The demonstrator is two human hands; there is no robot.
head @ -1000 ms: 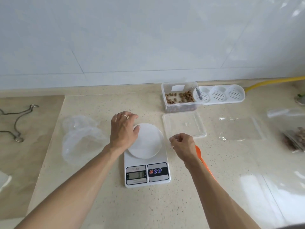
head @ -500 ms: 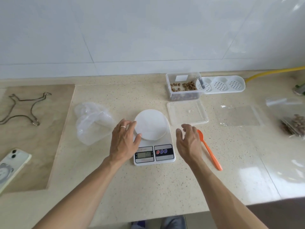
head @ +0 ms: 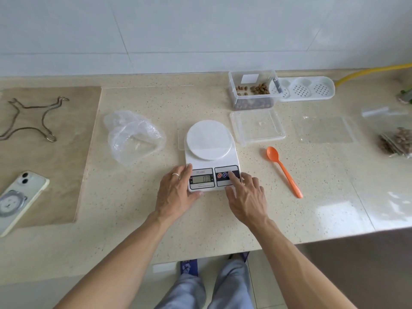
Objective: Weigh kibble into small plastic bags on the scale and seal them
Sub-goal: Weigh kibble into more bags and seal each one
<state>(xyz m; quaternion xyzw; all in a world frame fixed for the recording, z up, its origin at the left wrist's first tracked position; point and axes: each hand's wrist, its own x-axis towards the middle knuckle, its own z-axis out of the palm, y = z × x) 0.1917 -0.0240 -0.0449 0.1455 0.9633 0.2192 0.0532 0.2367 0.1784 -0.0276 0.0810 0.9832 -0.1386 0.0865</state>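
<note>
While the left hand [head: 176,192] rests with straight, close-set fingers against the near left corner of the scale [head: 211,156], the right hand [head: 246,197] presses an extended finger on its buttons. Kibble sits in the clear container [head: 253,91] far right; an orange spoon [head: 284,170] lies right.

The scale [head: 211,157] is smooth white plastic with a matt round platter, on a speckled, polished stone counter [head: 289,215] that shines near the right. Far right stands a clear plastic kibble tub [head: 253,92]; nearer lies a matt orange plastic spoon [head: 284,171]. At left are crinkled, glossy thin plastic bags [head: 133,136] and a bent metal wire trivet [head: 33,118].
</note>
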